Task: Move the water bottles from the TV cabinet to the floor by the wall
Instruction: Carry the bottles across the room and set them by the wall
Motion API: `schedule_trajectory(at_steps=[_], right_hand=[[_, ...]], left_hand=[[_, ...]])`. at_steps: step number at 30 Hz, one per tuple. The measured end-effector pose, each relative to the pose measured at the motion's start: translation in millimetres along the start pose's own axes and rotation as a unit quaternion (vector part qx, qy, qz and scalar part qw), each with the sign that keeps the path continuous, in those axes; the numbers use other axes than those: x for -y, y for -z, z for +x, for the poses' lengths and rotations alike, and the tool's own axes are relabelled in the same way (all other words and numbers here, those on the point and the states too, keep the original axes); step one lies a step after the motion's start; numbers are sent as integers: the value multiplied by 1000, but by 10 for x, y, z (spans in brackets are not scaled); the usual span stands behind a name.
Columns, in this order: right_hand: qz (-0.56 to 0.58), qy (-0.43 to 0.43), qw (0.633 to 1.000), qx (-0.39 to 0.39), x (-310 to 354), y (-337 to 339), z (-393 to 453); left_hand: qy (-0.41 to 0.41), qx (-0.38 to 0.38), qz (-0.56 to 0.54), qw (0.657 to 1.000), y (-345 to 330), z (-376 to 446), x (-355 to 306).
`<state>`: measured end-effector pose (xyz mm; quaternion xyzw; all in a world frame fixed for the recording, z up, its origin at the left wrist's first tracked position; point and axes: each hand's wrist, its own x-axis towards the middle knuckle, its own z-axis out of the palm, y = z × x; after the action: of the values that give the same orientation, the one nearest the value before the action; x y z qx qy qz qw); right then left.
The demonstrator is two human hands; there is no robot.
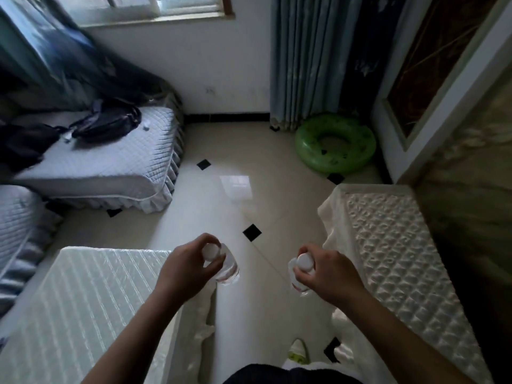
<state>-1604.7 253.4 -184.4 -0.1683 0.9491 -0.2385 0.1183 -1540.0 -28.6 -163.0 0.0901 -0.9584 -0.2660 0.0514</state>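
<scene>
While both arms reached forward over the pale tiled floor [210, 206], each hand carried a clear water bottle by its top. The left hand [185, 270] had its fingers curled round the white cap of the left bottle [225, 268], which hung tilted below it, above the floor. The right hand [329, 275] pinched the white cap of the right bottle [300, 273] in the same way, that bottle also held in the air. The two bottles were well apart, with a strip of bare floor and a black diamond tile [252, 232] between and beyond them.

On the left, a white ribbed cloth covered a low piece of furniture [91, 309] just beside the left forearm. On the right, a white embossed cloth draped the long cabinet [396, 267] near the right hand. Further on, a grey quilted sofa [110, 156] with a dark bag [108, 121] on it narrowed the passage from the left, and a green inflatable ring [335, 144] lay on the floor by the blue curtain [302, 59] on the right. The white wall [221, 65] under the window stood straight ahead, its dark skirting meeting the floor.
</scene>
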Motion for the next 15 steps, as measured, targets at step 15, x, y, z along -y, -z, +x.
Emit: schedule_trajectory(at_steps=[15], right_hand=[[-27,47,998,12,253,635,3103]], left_hand=[[7,-63,-35,997,263,2758,361]])
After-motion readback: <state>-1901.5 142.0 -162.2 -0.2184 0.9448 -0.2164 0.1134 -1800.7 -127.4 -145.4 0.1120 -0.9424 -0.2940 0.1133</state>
